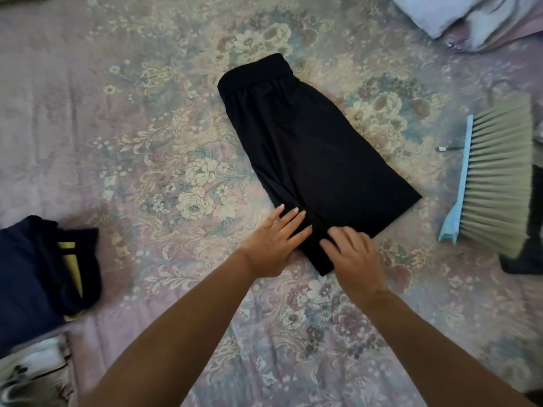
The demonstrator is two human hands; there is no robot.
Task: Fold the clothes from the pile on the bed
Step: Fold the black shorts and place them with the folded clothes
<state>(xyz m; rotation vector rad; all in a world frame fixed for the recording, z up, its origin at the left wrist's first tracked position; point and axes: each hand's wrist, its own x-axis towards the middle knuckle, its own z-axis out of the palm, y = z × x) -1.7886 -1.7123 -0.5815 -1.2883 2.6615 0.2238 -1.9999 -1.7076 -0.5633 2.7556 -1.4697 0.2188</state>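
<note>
Seen from the head camera, a person is leaning over a floral bedspread (147, 171), where black shorts (308, 148), folded lengthwise and bearing no readable label, are lying at center. The left hand (273, 242) is pressing flat, fingers straight, on the near hem; the right hand (352, 254) is resting beside it, fingers relaxed, grasping nothing. A brush (496, 177) is lying right; navy clothes (38, 271) left.
</note>
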